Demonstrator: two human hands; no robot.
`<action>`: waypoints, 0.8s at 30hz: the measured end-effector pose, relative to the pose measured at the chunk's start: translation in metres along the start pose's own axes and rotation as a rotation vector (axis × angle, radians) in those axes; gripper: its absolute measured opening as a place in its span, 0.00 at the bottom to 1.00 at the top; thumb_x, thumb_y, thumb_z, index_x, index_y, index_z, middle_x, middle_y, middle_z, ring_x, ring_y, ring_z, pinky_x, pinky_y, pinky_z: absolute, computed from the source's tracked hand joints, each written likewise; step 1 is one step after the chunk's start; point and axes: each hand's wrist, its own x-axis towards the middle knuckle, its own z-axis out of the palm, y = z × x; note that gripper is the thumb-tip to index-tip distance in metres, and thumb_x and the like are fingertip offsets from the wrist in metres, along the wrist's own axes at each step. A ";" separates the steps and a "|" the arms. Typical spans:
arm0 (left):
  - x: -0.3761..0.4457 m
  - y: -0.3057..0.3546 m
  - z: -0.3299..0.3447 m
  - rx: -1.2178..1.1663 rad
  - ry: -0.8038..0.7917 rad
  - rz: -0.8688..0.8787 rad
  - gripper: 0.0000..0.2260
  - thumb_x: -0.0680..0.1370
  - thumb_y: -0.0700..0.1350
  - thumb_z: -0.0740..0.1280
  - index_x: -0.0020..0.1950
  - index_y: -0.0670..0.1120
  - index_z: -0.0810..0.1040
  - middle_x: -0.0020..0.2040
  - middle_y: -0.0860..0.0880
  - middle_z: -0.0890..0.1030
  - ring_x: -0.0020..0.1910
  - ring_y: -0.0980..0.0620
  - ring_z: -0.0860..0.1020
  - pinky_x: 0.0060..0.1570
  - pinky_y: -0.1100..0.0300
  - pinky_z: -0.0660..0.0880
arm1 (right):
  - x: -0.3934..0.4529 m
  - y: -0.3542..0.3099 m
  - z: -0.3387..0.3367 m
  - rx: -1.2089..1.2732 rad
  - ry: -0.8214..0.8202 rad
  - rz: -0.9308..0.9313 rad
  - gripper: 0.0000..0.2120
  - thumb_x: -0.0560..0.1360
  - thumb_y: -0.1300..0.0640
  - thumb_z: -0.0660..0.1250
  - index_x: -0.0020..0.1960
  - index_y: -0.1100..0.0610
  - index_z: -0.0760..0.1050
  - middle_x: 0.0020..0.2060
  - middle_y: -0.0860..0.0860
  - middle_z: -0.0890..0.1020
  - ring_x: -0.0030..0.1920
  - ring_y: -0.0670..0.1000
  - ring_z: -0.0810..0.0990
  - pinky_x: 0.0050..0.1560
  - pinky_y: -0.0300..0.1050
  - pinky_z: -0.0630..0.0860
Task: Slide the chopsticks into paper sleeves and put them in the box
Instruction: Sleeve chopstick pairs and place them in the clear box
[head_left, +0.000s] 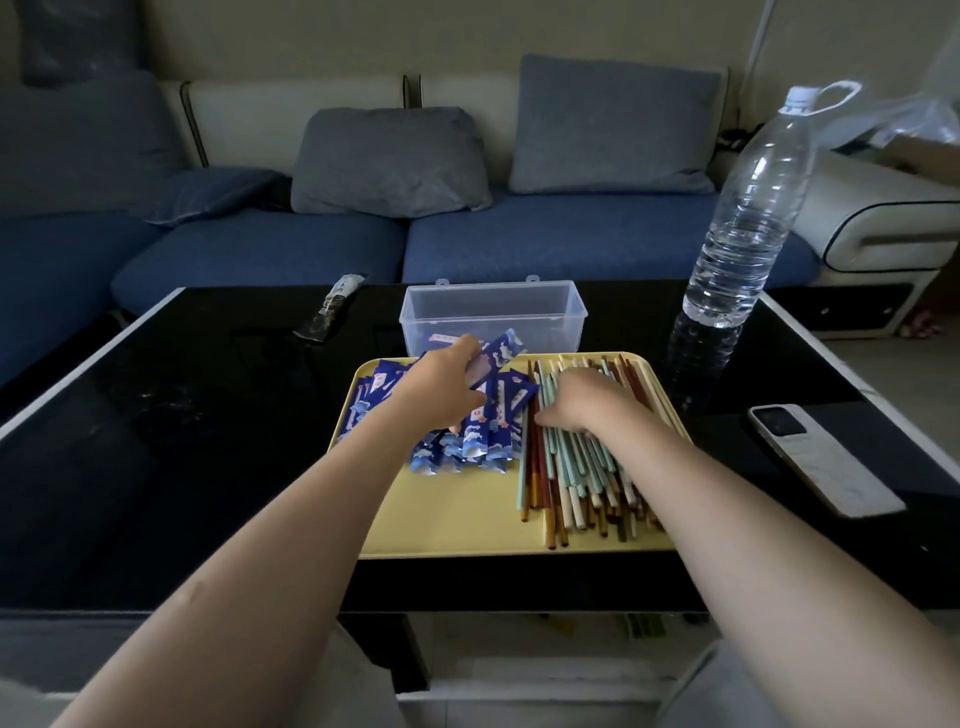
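Observation:
A yellow tray (457, 519) lies on the black table. Its left half holds a heap of blue paper sleeves (470, 441); its right half holds a pile of several chopsticks (576, 483) in teal, brown, red and cream. My left hand (441, 389) is over the sleeves and grips one blue sleeve (501, 353), lifted and tilted toward the box. My right hand (587, 402) lies palm down on the chopsticks with its fingers curled onto them. A clear plastic box (493, 312) stands open just behind the tray, with one sleeved item inside.
A large water bottle (748, 218) stands at the back right of the table. A white phone (826, 457) lies right of the tray. A dark wrapper (332, 306) lies at the back left. A blue sofa with grey cushions (389, 161) is behind the table.

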 end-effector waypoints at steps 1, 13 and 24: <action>0.002 0.001 0.002 -0.031 -0.013 -0.009 0.19 0.78 0.46 0.70 0.65 0.49 0.67 0.54 0.47 0.79 0.47 0.47 0.80 0.45 0.52 0.81 | 0.001 -0.002 0.001 -0.008 0.014 0.001 0.14 0.78 0.48 0.68 0.55 0.59 0.76 0.45 0.53 0.77 0.51 0.56 0.80 0.47 0.46 0.74; 0.004 0.000 0.005 -0.156 0.035 -0.104 0.08 0.78 0.45 0.68 0.56 0.47 0.75 0.45 0.47 0.81 0.39 0.48 0.82 0.43 0.51 0.82 | 0.001 -0.012 0.014 0.001 0.096 0.042 0.15 0.78 0.50 0.67 0.59 0.59 0.76 0.46 0.54 0.75 0.51 0.56 0.79 0.47 0.46 0.74; 0.006 0.004 0.010 -0.188 -0.084 -0.140 0.08 0.81 0.50 0.66 0.52 0.46 0.72 0.35 0.46 0.80 0.26 0.52 0.78 0.26 0.61 0.74 | 0.004 -0.016 0.016 0.007 0.089 0.078 0.14 0.79 0.54 0.67 0.62 0.60 0.76 0.53 0.55 0.79 0.55 0.57 0.80 0.47 0.46 0.73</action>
